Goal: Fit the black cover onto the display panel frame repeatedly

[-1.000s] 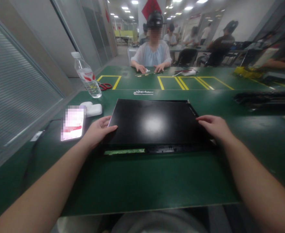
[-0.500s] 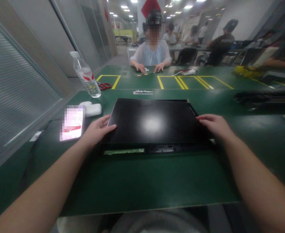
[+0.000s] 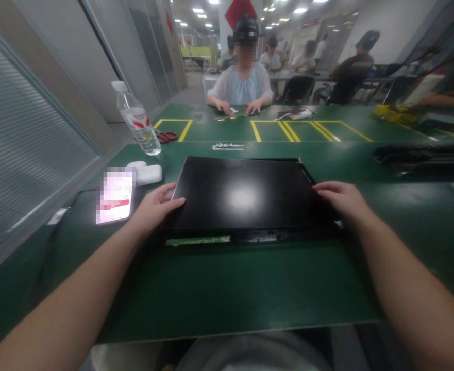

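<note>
A glossy black display panel [image 3: 211, 193], with a bright reflection in its middle, lies over a black frame [image 3: 306, 170] on the green table. The frame shows along the right and near sides. Below the panel's near edge a green circuit board strip [image 3: 198, 240] is visible. My left hand [image 3: 157, 206] grips the panel's left edge, thumb on top and fingers at the side. My right hand [image 3: 340, 198] is closed at the right edge, thumb and fingertips pinching there; its lower fingers are hidden.
Left of the panel are a lit phone [image 3: 114, 196], a white case [image 3: 148, 175], a water bottle [image 3: 137, 121] and red-handled scissors [image 3: 167, 137]. Small white pieces [image 3: 228, 147] lie beyond the panel. Dark parts [image 3: 423, 157] lie at right. A person [image 3: 242, 85] sits opposite, hands on the table.
</note>
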Action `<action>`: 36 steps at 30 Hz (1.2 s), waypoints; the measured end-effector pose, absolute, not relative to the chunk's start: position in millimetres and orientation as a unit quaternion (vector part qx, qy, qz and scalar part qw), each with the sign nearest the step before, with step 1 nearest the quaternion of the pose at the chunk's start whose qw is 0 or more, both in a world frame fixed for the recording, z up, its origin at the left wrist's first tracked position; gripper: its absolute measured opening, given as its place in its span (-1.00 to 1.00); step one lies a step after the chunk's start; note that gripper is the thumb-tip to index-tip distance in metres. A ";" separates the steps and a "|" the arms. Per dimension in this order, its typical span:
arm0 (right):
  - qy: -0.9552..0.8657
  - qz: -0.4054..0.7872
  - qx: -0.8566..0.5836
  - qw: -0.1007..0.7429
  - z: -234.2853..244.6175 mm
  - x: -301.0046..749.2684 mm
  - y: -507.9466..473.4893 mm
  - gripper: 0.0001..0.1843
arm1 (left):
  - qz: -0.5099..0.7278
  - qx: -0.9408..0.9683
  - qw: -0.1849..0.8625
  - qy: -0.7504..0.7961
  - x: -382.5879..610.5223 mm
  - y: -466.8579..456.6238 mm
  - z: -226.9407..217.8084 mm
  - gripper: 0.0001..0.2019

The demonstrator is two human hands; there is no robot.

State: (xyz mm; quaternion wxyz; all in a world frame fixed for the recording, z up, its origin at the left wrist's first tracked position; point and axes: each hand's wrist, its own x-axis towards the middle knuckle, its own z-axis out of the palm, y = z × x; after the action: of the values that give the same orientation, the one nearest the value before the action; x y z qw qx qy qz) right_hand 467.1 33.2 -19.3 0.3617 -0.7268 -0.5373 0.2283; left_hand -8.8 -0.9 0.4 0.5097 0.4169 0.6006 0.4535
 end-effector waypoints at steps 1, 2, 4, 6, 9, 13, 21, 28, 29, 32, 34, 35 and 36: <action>-0.537 0.227 -0.729 0.358 -18.8 466.8 33.0 -0.75 | 0.451 0.420 0.506 0.603 -9.2 -0.8 -0.1 -0.38; -0.536 0.225 -0.732 0.355 -18.3 466.5 32.8 -0.76 | 0.447 0.425 0.504 0.605 -9.6 -0.7 -0.6 -0.38; -0.536 0.221 -0.735 0.352 -17.4 465.7 32.2 -0.76 | 0.441 0.441 0.494 0.606 -10.6 -0.5 -1.6 -0.37; -0.540 0.220 -0.734 0.349 -17.1 465.3 32.0 -0.76 | 0.438 0.466 0.471 0.607 -12.4 -0.1 -3.0 -0.37; -0.544 0.222 -0.732 0.345 -17.9 466.2 32.4 -0.75 | 0.437 0.510 0.422 0.609 -17.9 1.8 -7.2 -0.36; -0.545 0.215 -0.738 0.336 -19.9 468.5 34.2 -0.75 | 0.398 0.592 0.330 0.618 -29.0 6.3 -15.5 -0.33; -0.549 0.224 -0.733 0.334 -17.9 467.8 32.6 -0.73 | 0.304 0.661 0.237 0.644 -40.5 12.5 -23.5 -0.26; -0.547 0.258 -0.724 0.332 -13.3 467.5 29.3 -0.69 | 0.247 0.673 0.230 0.659 -38.4 10.5 -21.3 -0.26; -0.545 0.259 -0.725 0.333 -12.6 467.2 29.0 -0.70 | 0.242 0.672 0.230 0.661 -37.9 10.3 -20.9 -0.26; -0.541 0.264 -0.721 0.342 -11.3 466.4 28.5 -0.72 | 0.235 0.674 0.230 0.662 -37.4 10.3 -20.3 -0.27; -0.538 0.274 -0.719 0.344 -11.4 466.3 28.3 -0.71 | 0.232 0.677 0.228 0.660 -37.6 10.8 -20.6 -0.27; -0.536 0.277 -0.720 0.343 -11.6 466.3 28.2 -0.71 | 0.232 0.678 0.227 0.660 -37.9 11.1 -21.0 -0.27; -0.534 0.278 -0.721 0.342 -11.9 466.2 28.2 -0.71 | 0.231 0.679 0.226 0.659 -38.2 11.4 -21.4 -0.28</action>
State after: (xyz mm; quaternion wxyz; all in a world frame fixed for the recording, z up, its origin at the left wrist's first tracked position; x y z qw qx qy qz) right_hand 466.2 28.2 -11.9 0.3419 -0.7214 -0.5343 0.2780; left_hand -38.2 11.4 -21.4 0.2262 0.6794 0.6586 0.2313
